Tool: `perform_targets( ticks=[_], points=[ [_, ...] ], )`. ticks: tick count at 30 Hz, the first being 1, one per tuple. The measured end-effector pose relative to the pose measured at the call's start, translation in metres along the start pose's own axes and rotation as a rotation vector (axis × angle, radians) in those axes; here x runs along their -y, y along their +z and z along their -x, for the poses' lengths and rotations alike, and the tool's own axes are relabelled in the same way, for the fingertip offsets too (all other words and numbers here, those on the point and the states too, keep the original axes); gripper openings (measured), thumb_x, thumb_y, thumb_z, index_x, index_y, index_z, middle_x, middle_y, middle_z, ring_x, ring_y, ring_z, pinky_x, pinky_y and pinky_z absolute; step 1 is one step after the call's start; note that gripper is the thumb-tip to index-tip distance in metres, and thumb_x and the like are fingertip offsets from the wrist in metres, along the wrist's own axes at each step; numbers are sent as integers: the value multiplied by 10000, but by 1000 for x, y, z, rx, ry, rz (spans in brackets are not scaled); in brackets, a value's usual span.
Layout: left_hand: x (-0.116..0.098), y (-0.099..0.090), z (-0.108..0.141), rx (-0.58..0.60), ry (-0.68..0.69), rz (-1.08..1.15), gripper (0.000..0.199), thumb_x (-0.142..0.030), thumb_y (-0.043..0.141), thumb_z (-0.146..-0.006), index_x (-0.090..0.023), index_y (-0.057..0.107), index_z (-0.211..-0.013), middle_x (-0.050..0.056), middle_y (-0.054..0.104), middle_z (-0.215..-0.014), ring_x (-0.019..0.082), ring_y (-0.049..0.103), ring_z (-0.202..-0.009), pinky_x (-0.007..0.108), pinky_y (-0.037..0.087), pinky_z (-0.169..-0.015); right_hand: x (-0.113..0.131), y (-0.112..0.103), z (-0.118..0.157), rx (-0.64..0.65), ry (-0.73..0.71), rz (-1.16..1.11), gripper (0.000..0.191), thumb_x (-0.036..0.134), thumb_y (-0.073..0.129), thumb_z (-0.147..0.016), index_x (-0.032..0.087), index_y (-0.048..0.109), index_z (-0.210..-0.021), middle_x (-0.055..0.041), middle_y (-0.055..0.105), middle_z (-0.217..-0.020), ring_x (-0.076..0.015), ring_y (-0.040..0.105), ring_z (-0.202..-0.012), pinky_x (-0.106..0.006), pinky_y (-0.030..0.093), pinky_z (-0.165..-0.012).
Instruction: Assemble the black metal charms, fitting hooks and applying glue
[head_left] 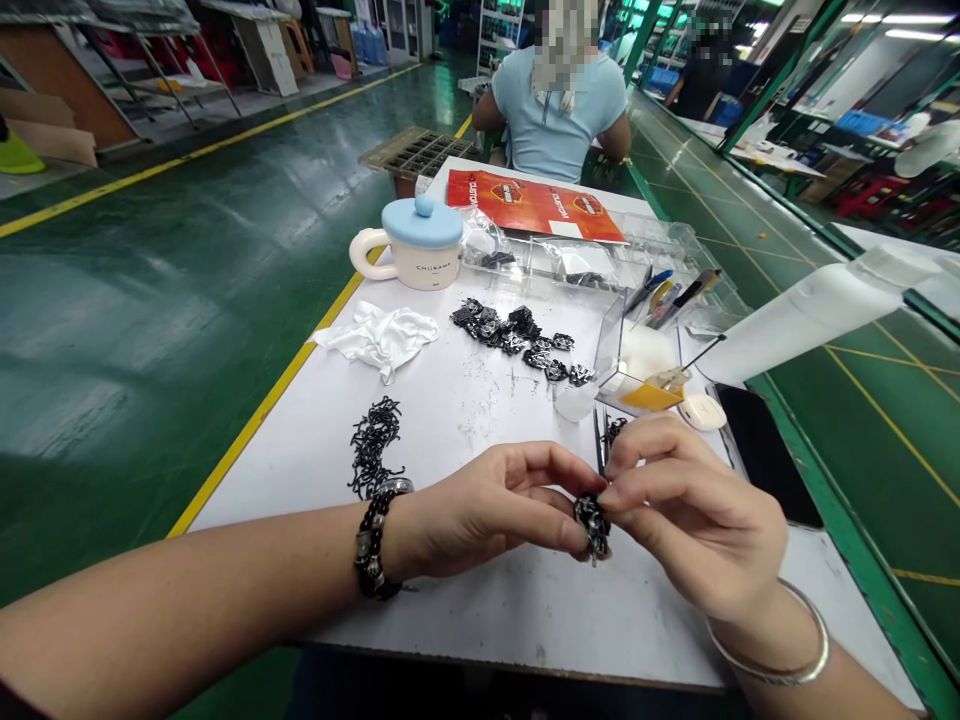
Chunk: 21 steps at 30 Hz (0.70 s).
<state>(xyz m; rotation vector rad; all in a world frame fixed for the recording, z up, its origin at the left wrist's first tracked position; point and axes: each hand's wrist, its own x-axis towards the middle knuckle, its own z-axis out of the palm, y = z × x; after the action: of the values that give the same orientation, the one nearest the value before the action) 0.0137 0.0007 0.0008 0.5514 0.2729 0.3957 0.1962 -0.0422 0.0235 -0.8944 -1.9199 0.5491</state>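
Note:
Between my two hands, above the near part of the white table (480, 610), is a small black-and-silver part (592, 522) of a kind I cannot make out. My left hand (517, 505) pinches it between thumb and fingers from the left. From the right, my right hand (682, 510) has thumb and forefinger pressed together at its upper edge; whether something tiny sits in that pinch is hidden. Similar black-and-silver parts (517, 335) lie in a loose heap farther back. Thin, curved black pieces (375, 445) are piled left of my left hand.
A lidded mug (424, 245) and a white cloth (379, 335) stand on the left. Toward the right are a clear pen holder (641, 350), a white bottle (810, 310) and a dark phone (769, 455). Behind lie clear trays (540, 260) and a red sheet (532, 205); a person (559, 110) sits beyond.

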Motion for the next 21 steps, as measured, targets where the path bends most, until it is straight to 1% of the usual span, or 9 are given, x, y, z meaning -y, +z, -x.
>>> perform_targets(
  ticks=[3,8,13,17,21],
  points=[
    [1,0,0,16,-11,3,299,-17,707,-624,-118,616,-891,22,661,-752,97,649,-706,198,497,-693,0,0,-1,-3,-3,2,202,18,603,-761,190,630,-865,-16,525,-826,-130,498,-781,-312,408,-671],
    [-1,0,1,-12,-36,-35,282,-9,714,-631,-124,617,-869,16,664,-734,90,651,-695,192,484,-683,0,-1,0,7,51,-39,188,35,621,-760,198,642,-851,-17,533,-813,-133,502,-781,-314,417,-682],
    [-2,-1,2,-19,-65,-98,281,-39,735,-640,-144,610,-868,24,673,-757,122,663,-744,240,480,-722,-4,-1,-2,20,144,-219,129,99,672,-753,208,663,-820,-7,542,-795,-118,515,-762,-274,439,-653],
    [-3,0,2,-15,-65,-99,289,-28,739,-638,-136,609,-872,11,654,-760,85,625,-712,210,455,-688,-6,1,-3,15,234,-349,98,148,709,-730,212,667,-791,-4,549,-782,-114,527,-743,-253,450,-631],
    [-4,2,3,-12,-69,-78,300,-31,748,-634,-136,597,-871,5,645,-757,84,610,-703,214,440,-679,-7,2,-2,15,257,-397,96,149,711,-726,207,666,-787,-16,553,-786,-121,537,-741,-258,462,-629]
  ],
)
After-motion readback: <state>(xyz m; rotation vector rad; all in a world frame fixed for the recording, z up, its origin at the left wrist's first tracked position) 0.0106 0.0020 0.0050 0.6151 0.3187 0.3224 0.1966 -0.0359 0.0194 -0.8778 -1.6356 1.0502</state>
